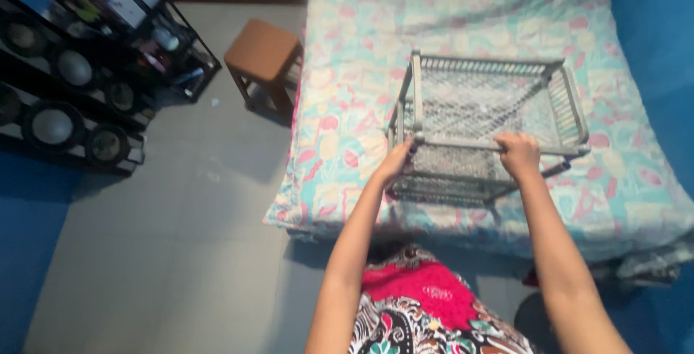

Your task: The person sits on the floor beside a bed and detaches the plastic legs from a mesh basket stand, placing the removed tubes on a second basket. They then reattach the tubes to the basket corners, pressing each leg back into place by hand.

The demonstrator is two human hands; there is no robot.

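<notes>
A grey mesh rack (486, 124) stands on the bed (347, 94), near its front edge, with both hands on the near top rail: the left hand (396, 162) grips the rail at its left corner, fingers curled around it, and the right hand (518, 154) is closed over the rail further right. At ten o'clock from the rack a brown stool (262, 52) stands on the grey floor (166, 253) beside the bed, and further out at nine to ten o'clock is a black shelf (87, 65) with round speakers.

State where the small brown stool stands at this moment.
In the head view the brown stool stands on the grey floor at upper left of centre, beside the bed and right of the black shelf rack.
</notes>
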